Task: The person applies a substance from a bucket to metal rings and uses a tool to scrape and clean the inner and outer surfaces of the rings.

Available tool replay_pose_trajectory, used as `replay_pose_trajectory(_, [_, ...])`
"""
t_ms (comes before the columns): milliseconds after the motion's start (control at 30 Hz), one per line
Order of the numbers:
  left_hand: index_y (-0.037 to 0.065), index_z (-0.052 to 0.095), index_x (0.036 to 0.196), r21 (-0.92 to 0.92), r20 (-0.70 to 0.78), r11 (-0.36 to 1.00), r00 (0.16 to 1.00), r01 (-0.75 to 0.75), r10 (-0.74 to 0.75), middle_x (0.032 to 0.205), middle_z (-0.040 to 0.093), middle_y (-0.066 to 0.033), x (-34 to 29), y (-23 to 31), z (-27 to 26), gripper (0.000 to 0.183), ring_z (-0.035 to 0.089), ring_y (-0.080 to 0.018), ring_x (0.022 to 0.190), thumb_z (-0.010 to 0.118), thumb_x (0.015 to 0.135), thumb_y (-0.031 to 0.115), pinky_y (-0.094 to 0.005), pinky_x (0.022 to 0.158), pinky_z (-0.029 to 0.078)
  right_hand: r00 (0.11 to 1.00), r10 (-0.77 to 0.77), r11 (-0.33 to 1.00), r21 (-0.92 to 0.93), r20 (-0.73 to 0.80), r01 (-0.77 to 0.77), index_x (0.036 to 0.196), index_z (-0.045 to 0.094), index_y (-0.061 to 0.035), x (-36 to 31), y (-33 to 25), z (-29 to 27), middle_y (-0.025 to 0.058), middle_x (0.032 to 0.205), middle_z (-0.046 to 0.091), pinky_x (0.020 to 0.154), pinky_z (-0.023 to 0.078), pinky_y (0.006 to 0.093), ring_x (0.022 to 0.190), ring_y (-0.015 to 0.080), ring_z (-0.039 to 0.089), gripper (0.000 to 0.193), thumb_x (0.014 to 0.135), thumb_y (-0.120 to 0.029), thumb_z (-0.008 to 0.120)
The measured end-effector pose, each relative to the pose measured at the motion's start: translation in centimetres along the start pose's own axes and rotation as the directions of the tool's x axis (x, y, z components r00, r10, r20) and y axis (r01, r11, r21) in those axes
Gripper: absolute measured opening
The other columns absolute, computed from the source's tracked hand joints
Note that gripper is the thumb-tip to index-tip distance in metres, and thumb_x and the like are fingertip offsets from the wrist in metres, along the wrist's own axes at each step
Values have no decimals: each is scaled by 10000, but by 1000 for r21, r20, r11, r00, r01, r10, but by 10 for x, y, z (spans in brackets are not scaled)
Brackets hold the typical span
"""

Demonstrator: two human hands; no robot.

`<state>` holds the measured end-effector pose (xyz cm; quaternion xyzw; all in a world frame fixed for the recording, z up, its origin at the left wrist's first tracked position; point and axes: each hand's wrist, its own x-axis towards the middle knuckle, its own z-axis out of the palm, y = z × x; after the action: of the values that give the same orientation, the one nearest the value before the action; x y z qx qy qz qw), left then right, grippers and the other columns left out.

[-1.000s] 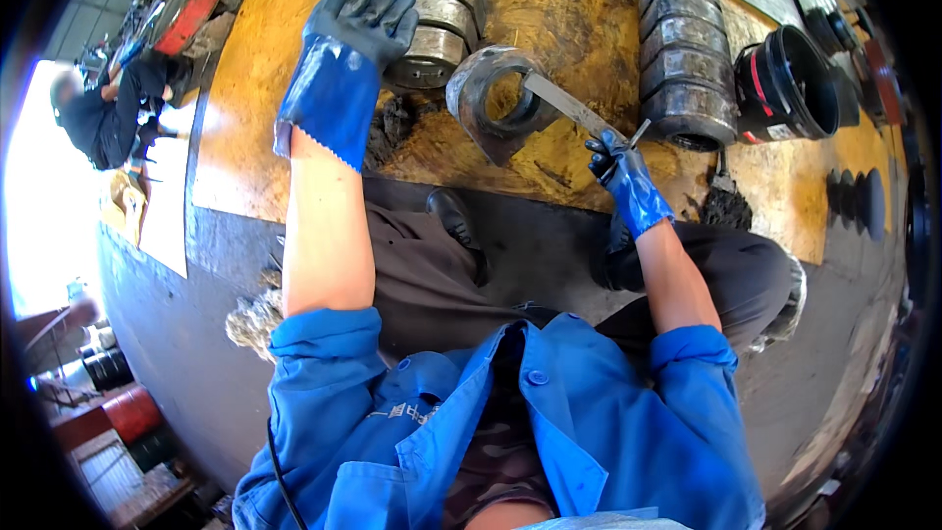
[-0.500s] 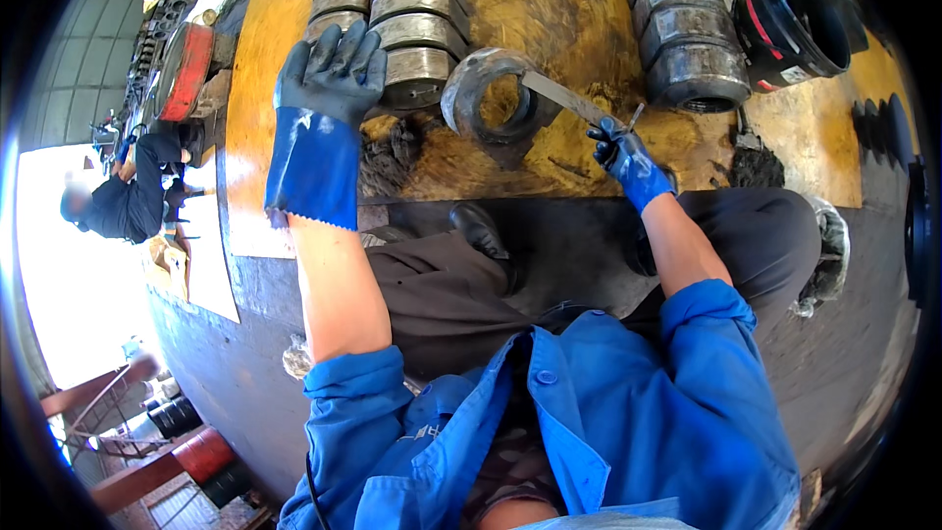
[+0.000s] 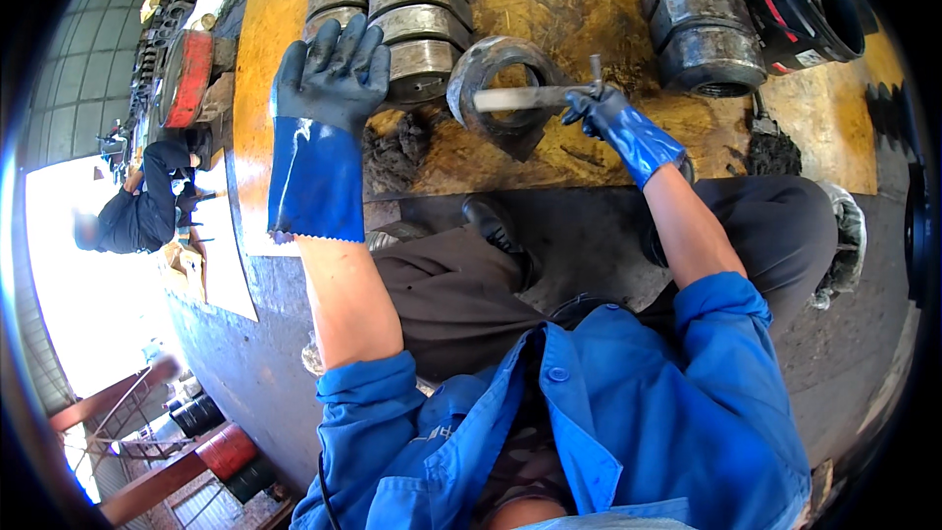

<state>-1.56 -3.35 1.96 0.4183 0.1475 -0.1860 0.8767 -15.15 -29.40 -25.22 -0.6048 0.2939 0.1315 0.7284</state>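
Observation:
A heavy grey metal ring part stands on edge on the yellow board. My right hand, in a blue glove, grips a flat metal blade that lies level across the ring's opening. My left hand, in a dark glove with a blue cuff, is spread open and rests against the end of a row of metal rings, just left of the standing part.
Another row of metal rings lies at the right, with a black bucket beyond it. Clumps of dark grease sit on the board's near edge. My legs and a black shoe are below. A person crouches far left.
My right hand has swung the blade from a slant to lying level across the ring's opening. My left hand has stayed against the row of rings.

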Motion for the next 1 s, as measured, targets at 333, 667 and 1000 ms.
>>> replay_pose_trajectory(333, [36,575,1214,-17,14,1000,1000,-9,9,1379,514,-222,-4,11,-17,471,449,-374,1316,431,969,411,-546,1065,336,983,-95,993,53,-157,105,1111,650,-54,-17,-25,-36,86,763,723,353,350,242,400,80,474,300,967,-315,619])
replay_pose_trajectory(667, [31,594,1171,8,-3,999,999,-46,46,1366,521,-226,-2,3,-9,469,452,-376,1310,416,973,418,-538,1077,325,980,-177,984,8,-87,178,1063,654,-36,-12,-28,-17,101,701,703,366,349,240,390,85,461,234,977,-249,611])
replay_pose_trajectory(1000, [3,487,1347,-13,-10,999,999,-43,43,1442,446,-240,-2,0,-5,546,405,-388,1354,455,948,373,-546,1101,303,958,-249,968,-81,-142,239,1089,692,-34,-33,-37,1,65,871,723,455,476,234,586,101,632,188,967,-153,612])
